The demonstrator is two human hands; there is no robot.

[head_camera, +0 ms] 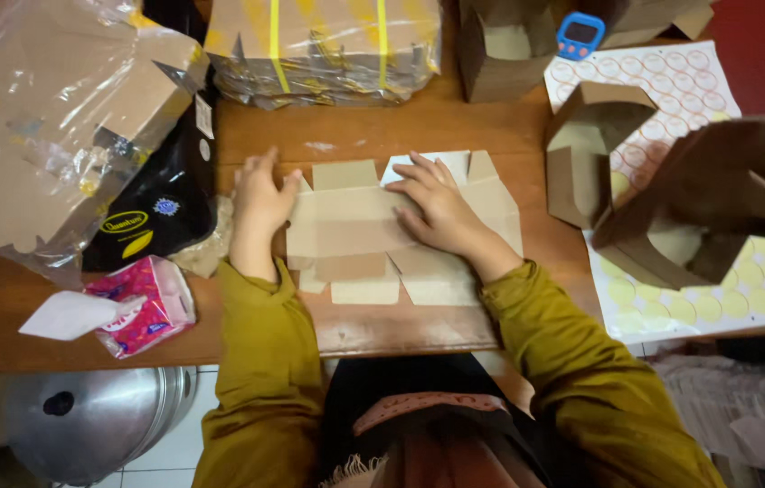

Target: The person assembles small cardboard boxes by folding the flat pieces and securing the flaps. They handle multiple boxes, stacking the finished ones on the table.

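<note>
Pressing flat on an unfolded cardboard box blank [373,235], mid-bench [355,136], long axis left to right: left hand [260,203] at its left edge, right hand [437,208] on top, both open-palmed. Crowded by strapped cardboard bundle [324,45] beyond, folded boxes [590,149] and sticker sheets [699,298] right, pink tissue pack [143,307] left.

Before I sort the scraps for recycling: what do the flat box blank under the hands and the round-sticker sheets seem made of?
Flat box blank: looks like thin brown cardboard, matte, with creased flaps; both the left hand and the right hand press on it. Sticker sheets: probably glossy paper, pale round labels on a white backing; hard to be sure.
</note>
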